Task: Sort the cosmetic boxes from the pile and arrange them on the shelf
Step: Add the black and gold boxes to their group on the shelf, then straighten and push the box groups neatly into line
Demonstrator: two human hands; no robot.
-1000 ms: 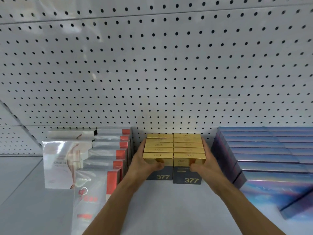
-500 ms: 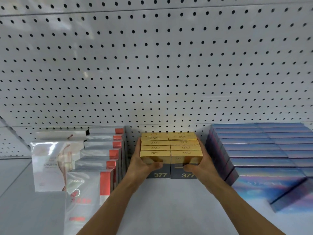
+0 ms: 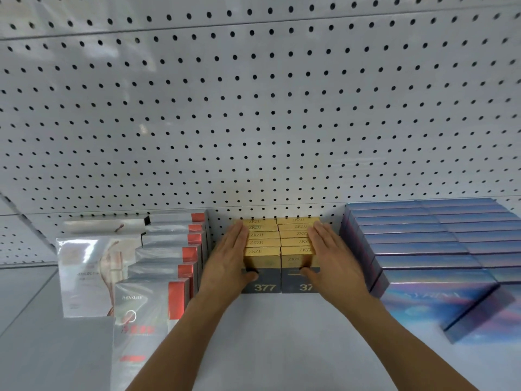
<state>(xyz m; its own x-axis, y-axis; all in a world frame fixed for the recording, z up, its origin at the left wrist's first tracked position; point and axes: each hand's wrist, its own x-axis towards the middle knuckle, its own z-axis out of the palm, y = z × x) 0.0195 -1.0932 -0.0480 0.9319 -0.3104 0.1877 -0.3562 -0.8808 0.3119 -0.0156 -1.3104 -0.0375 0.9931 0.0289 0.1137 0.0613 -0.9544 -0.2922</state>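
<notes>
Two rows of gold-topped "ZKZU" boxes (image 3: 272, 244) with dark "377" fronts stand on the white shelf (image 3: 282, 334), reaching back to the pegboard. My left hand (image 3: 228, 261) lies flat against the left side of the rows, fingers straight, thumb on the front box's face. My right hand (image 3: 332, 261) presses flat against the right side in the same way, its thumb across the right front box. Both hands squeeze the block between them.
Silver-and-red boxes (image 3: 169, 258) stand in a row to the left, with a clear-wrapped silver box (image 3: 90, 275) beside them. Iridescent blue boxes (image 3: 434, 244) fill the shelf on the right; one (image 3: 479, 314) sits askew at the front. Pegboard wall (image 3: 253, 108) behind.
Both hands have opened from gripping the front boxes to lying flat along the sides of the gold rows. The block sits further back against the pegboard.
</notes>
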